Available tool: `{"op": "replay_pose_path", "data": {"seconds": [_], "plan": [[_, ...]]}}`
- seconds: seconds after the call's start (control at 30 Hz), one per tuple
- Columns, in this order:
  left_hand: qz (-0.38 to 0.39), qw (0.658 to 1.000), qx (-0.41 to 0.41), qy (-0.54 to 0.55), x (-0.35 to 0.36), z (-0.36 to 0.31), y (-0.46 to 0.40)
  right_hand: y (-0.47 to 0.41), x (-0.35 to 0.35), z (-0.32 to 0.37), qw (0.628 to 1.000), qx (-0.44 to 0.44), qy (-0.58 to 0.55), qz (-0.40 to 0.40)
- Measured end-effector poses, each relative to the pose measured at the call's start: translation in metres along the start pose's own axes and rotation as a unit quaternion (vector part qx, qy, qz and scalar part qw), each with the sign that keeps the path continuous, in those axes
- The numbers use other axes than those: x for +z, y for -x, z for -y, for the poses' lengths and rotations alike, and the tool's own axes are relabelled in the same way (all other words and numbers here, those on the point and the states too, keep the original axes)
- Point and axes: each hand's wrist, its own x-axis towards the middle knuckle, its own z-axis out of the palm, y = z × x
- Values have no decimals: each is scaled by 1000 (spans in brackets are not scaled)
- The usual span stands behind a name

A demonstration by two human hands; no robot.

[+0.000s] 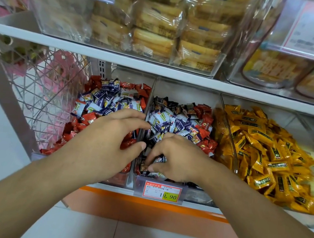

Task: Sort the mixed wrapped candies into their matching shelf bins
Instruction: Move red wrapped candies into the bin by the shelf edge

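Shop shelf (159,72) | left bin (112,99) and middle bin (181,114) mixed (red, purple) | left hand (112,138) spread | right hand (174,158) pinching candy (159,159) at 6 o'clock | sorting mostly left

Two bare forearms enter from 7 and 5 o'clock; left hand (107,142) and right hand (178,159) ungloved, no sleeves, rings or watch.

The right hand (176,159) hides candies, perhaps pinching one.

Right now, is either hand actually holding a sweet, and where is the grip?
The right hand pinches wrapped candies between thumb and fingertips at the middle bin's front. The left hand holds nothing visible.
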Motion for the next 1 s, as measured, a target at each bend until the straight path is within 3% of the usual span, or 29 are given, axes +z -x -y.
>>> {"op": "replay_pose_path", "data": {"seconds": [0.13, 0.43, 0.67, 1.0], "plan": [[0, 1000, 0, 0, 0, 0, 1, -3, 3, 2, 998, 12, -66, -7], [-2, 1000, -4, -7, 1, -1, 1, -15, 11, 11, 997, 63, -32, 12], [1, 1000, -11, 0, 2, -3, 2, -25, 23, 19, 990, 139, -29, -24], [-3, 1000, -7, 9, 2, -4, 2, -24, 26, 22, 987, 146, -48, -36]]}}
